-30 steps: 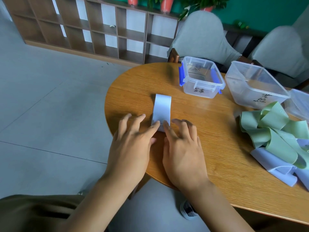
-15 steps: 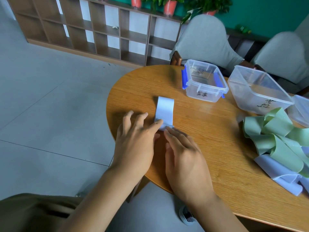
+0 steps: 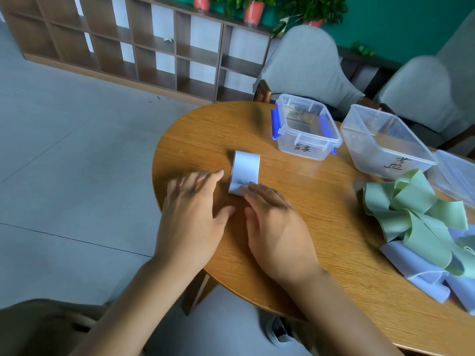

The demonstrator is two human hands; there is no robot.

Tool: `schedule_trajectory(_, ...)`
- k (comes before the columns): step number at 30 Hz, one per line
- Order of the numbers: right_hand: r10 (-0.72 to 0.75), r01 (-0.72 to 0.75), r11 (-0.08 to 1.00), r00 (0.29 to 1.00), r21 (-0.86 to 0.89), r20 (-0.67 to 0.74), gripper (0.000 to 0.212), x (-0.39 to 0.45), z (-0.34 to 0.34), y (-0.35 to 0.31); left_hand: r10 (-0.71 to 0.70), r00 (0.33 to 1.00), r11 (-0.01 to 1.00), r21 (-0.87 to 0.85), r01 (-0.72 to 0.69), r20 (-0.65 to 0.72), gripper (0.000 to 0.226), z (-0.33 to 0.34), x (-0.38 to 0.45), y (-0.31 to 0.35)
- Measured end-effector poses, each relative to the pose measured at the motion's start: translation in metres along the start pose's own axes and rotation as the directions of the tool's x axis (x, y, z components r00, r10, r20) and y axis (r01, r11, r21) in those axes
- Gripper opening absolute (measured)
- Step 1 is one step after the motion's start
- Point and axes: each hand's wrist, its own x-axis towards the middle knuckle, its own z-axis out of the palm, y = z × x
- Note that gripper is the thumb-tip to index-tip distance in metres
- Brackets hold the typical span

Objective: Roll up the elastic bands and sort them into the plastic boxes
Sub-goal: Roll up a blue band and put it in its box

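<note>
A pale lilac elastic band lies folded flat on the round wooden table, its near end curling up into a small roll. My right hand rests flat on the table with its fingertips pressing the band's near end. My left hand lies just left of the band, fingers spread, holding nothing and not touching it. A clear plastic box with blue clips and a larger clear box, both labelled in black writing, stand beyond the band.
A tangled pile of green elastic bands and lilac bands lies at the right of the table. A clear lid or third box sits at the right edge. Two grey chairs and a wooden shelf unit stand behind.
The band's near end has rolled up further and the band looks shorter. My left hand has come off the band and shifted left; my right fingertips stay on the roll.
</note>
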Motion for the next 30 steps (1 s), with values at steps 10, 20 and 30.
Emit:
schedule_trajectory(10, -0.007, 0.006, 1.0, 0.997, 0.008, 0.073, 0.026, 0.039, 0.007, 0.027, -0.01, 1.0, 1.0, -0.019, 0.01, 0.016, 0.052, -0.001, -0.002, 0.0)
schedule_trajectory(20, -0.056, 0.059, 0.998, 0.995, 0.035, -0.079, 0.03, 0.043, 0.017, 0.038, -0.039, 0.998, 0.975, -0.221, 0.027, -0.047, 0.038, -0.003, -0.001, 0.006)
schedule_trajectory(30, 0.009, 0.008, 0.979, 0.997, 0.204, -0.082, 0.03, 0.003, 0.001, 0.023, 0.045, 0.999, 0.971, -0.234, -0.044, 0.002, 0.022, 0.0, -0.007, 0.007)
